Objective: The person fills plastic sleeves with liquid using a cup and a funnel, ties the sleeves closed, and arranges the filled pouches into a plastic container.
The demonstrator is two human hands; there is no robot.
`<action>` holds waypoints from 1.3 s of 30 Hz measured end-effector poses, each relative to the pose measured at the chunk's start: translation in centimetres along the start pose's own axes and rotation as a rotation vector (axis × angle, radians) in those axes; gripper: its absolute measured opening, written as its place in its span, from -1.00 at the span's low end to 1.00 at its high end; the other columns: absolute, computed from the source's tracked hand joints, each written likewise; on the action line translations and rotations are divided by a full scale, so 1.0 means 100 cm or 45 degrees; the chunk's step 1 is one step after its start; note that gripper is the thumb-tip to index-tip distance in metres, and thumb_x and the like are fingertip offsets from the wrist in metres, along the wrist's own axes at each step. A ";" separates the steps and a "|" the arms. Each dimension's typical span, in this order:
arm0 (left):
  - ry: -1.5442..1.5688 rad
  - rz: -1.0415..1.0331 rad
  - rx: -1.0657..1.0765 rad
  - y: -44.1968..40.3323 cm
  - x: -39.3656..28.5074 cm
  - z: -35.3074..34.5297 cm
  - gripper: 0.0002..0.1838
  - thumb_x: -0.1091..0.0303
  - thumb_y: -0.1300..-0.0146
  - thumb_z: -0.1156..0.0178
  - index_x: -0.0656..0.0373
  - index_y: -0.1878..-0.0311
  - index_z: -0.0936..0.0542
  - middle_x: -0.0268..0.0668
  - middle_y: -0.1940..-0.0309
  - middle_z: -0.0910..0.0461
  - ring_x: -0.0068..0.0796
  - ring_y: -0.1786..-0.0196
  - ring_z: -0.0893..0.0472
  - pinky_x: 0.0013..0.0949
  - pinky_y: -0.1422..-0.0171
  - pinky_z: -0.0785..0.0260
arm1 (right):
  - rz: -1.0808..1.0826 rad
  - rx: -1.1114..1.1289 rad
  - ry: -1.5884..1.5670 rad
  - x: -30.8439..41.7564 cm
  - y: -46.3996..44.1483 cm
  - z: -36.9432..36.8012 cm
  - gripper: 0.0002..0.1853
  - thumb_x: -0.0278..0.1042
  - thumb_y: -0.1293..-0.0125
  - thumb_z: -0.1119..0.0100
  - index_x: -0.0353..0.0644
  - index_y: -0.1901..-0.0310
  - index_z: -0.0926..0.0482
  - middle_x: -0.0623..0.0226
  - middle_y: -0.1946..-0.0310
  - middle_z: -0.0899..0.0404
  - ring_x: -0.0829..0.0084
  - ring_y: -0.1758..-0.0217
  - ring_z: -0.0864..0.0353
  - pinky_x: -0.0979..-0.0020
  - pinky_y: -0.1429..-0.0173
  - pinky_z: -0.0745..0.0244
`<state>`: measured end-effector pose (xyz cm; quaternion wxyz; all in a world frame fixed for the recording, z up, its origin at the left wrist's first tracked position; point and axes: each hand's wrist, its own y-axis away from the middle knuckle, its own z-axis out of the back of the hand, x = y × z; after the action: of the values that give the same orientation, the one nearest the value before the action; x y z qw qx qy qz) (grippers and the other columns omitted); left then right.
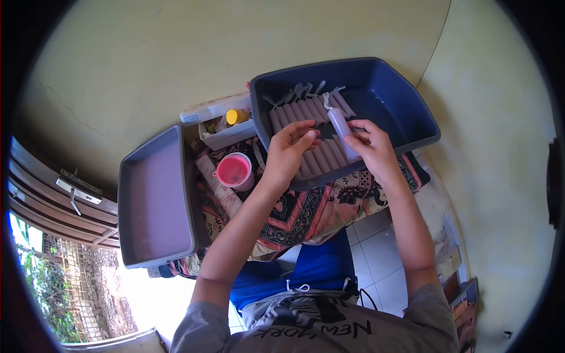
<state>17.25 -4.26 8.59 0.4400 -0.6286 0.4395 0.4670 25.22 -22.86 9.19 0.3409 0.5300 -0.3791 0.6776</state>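
My right hand (374,148) holds a lilac-filled plastic tube (339,125), its knotted clear end pointing up and away from me. The tube is tilted over a dark blue-grey basin (406,112). Just left of it, my left hand (289,150) hovers with loosely curved fingers, thumb near the index finger, and nothing visible in it. Inside the basin, a row of similar tied tubes (291,113) lies along the far side. Another row of tubes (323,157) lies nearer me, partly hidden by my hands.
A second basin (191,206) at the left holds lilac liquid. Between the basins stand a pink cup (235,170) and a white box (226,138) with a yellow-lidded container (237,116). A patterned cloth (306,215) covers the table beneath. A door (88,206) stands at far left.
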 end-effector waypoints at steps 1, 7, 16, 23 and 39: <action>0.002 -0.003 0.021 -0.008 0.001 -0.005 -0.66 0.33 -0.39 -0.08 0.32 -0.14 -0.49 -0.18 0.09 -0.61 -0.45 0.04 -0.59 -0.40 -0.13 -0.40 | -0.083 -0.010 0.016 0.002 -0.007 0.011 -0.58 -0.39 -0.27 -0.26 -0.37 -0.10 -0.43 0.10 0.23 -0.67 0.49 0.20 -0.62 0.47 0.33 -0.54; -0.410 0.319 0.746 -0.067 0.007 -0.026 -0.69 0.34 -0.35 -0.10 0.27 -0.09 -0.55 -0.28 0.22 -0.66 -0.56 0.18 -0.60 -0.49 0.03 -0.39 | -0.330 0.079 0.076 -0.024 -0.068 0.065 -0.48 -0.41 -0.26 -0.25 -0.39 -0.20 -0.33 0.01 0.08 -0.58 0.33 0.13 -0.62 0.35 0.26 -0.66; -1.086 0.038 0.618 -0.180 0.052 -0.052 -0.62 0.29 -0.24 -0.15 0.29 -0.08 -0.56 -0.20 0.22 -0.68 -0.33 0.25 -0.65 -0.35 0.10 -0.45 | -0.511 0.169 0.337 -0.080 -0.183 0.088 -0.75 -0.65 -0.10 -0.15 -0.52 0.15 -0.55 -0.02 0.29 -0.59 0.12 0.28 -0.66 0.22 0.39 -0.71; -1.509 -0.067 0.506 -0.209 0.103 -0.049 -0.49 0.22 -0.07 -0.29 0.22 -0.11 -0.56 -0.01 0.02 -0.59 -0.05 -0.10 -0.55 -0.17 -0.21 -0.38 | -0.649 0.205 0.709 -0.123 -0.235 0.086 -0.78 -0.64 -0.13 0.01 -0.42 0.24 -0.62 -0.02 0.23 -0.62 0.14 0.28 -0.68 0.19 0.40 -0.69; -1.688 0.110 0.747 -0.219 0.104 -0.042 -0.53 0.20 -0.15 -0.26 0.16 -0.12 -0.56 -0.11 -0.17 -0.47 -0.10 -0.25 -0.41 -0.14 -0.31 -0.29 | -0.558 0.217 0.977 -0.140 -0.229 0.085 -0.73 -0.54 -0.07 -0.12 -0.49 0.19 -0.61 -0.15 0.19 -0.64 0.09 0.16 -0.71 0.24 -0.02 -0.59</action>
<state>41.02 -4.86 2.34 0.7454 -0.0516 0.2121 0.6298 51.78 -20.18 0.24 0.5473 0.3344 -0.0469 0.7658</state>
